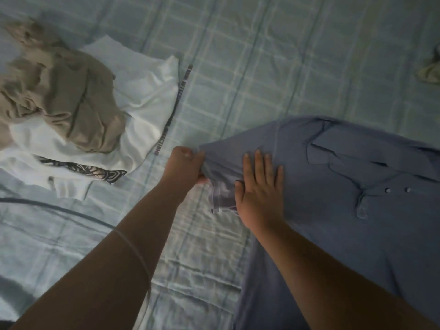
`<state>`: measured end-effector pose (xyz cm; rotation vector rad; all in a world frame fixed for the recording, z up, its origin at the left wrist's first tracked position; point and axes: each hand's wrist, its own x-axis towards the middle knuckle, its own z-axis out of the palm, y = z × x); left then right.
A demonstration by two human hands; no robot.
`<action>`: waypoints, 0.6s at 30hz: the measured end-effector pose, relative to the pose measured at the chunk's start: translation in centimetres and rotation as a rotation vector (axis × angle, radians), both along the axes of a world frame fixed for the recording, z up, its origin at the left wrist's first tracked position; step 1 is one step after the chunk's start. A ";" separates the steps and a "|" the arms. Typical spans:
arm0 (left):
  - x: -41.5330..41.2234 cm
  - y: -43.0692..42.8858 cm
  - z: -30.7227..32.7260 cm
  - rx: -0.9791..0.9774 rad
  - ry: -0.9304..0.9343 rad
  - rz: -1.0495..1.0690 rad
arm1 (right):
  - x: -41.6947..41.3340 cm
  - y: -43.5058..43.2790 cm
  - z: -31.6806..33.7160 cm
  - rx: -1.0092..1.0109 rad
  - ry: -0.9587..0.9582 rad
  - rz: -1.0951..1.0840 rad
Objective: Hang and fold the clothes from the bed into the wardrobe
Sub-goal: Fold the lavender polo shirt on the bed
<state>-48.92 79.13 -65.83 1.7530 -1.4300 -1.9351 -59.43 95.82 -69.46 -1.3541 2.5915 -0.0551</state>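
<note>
Early stage. On bed (262,67), blue shirt (333,222) lies flat, fold only starting. Curled fingers of left hand (188,165) pinch its sleeve; right hand (259,189) presses it, fingers straight. Left of shirt: clothes pile (71,103), maybe three pieces, not folded. Wardrobe not seen.

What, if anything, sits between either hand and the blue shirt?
Nothing visible. The left hand grips a sleeve of the blue shirt; the right hand presses flat on it beside that sleeve.

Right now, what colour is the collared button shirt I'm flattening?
The collared button shirt is plain greyish blue; head view.
</note>
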 end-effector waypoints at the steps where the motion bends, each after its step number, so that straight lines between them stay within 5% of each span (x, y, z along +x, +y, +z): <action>1: -0.1 0.0 -0.2 0.023 -0.020 -0.009 | 0.0 0.0 -0.3 0.004 0.011 -0.003; 8: 0.2 0.8 0.8 0.251 0.020 0.085 | -0.1 0.1 -0.1 0.003 -0.005 0.013; 11: -0.3 1.8 1.9 0.124 0.008 0.011 | -0.5 0.2 0.9 0.000 -0.070 0.017; 15: -2.4 3.9 3.7 -0.294 -0.085 -0.232 | -2.0 2.4 3.0 -0.102 -0.129 -0.047; 18: -5.9 7.5 4.9 -0.334 -0.024 -0.259 | -3.6 6.1 4.6 -0.143 -0.078 -0.106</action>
